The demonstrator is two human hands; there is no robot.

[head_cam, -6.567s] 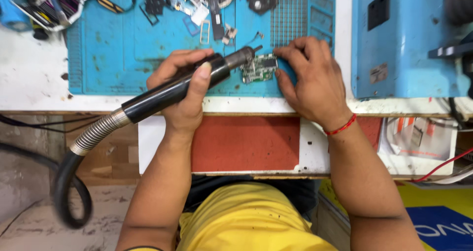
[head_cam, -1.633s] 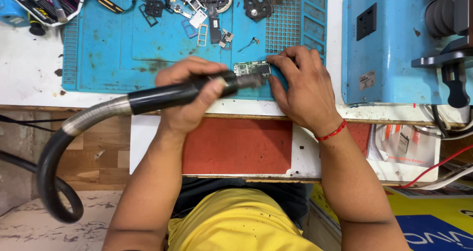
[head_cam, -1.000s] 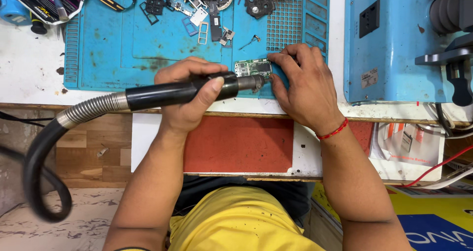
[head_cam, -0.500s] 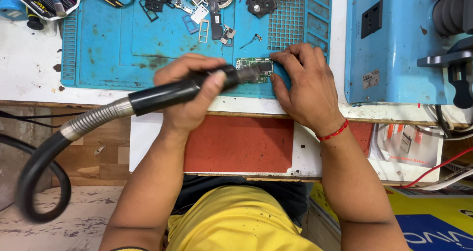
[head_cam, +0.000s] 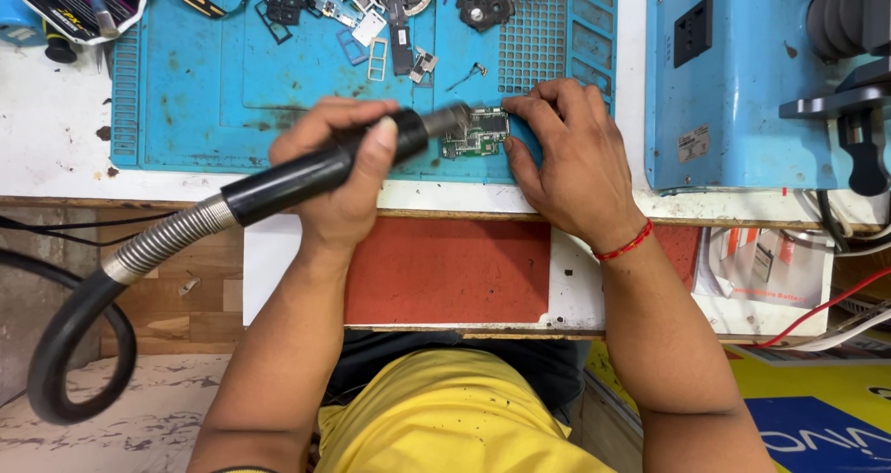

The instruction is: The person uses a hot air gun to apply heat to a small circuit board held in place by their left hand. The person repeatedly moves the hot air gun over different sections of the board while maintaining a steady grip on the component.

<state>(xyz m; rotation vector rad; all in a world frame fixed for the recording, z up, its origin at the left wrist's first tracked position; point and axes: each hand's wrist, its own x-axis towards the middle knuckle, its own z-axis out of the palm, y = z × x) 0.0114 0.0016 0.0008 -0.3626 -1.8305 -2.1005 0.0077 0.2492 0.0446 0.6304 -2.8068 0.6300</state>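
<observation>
- White and scuffed, my desk (head_cam: 56, 157) carries a blue work mat (head_cam: 204, 102), and all the work sits at the mat's near edge.
- On that edge lies the small green circuit board (head_cam: 478, 134), flat on the mat, between my two hands.
- My right hand (head_cam: 571, 162) rests beside the board on its right; its fingers (head_cam: 520, 109) curl down onto the board's far right corner and pin it, with the thumb along the near side.
- My left hand (head_cam: 339, 181) is wrapped tight round the black hot-air handpiece (head_cam: 320, 168), thumb laid along the top.
- Its metal nozzle (head_cam: 445, 120) points right and hangs just over the board's left end; whether it touches, I cannot tell.
- From the handpiece a ribbed metal sleeve (head_cam: 162, 241) runs down left into a black hose (head_cam: 70, 343) that loops off the desk.
- Further up the mat lie loose phone parts (head_cam: 390, 27), well apart from the board.
- To my right stands a blue machine housing (head_cam: 733, 74).
- A red thread band (head_cam: 624, 246) circles my right wrist.
</observation>
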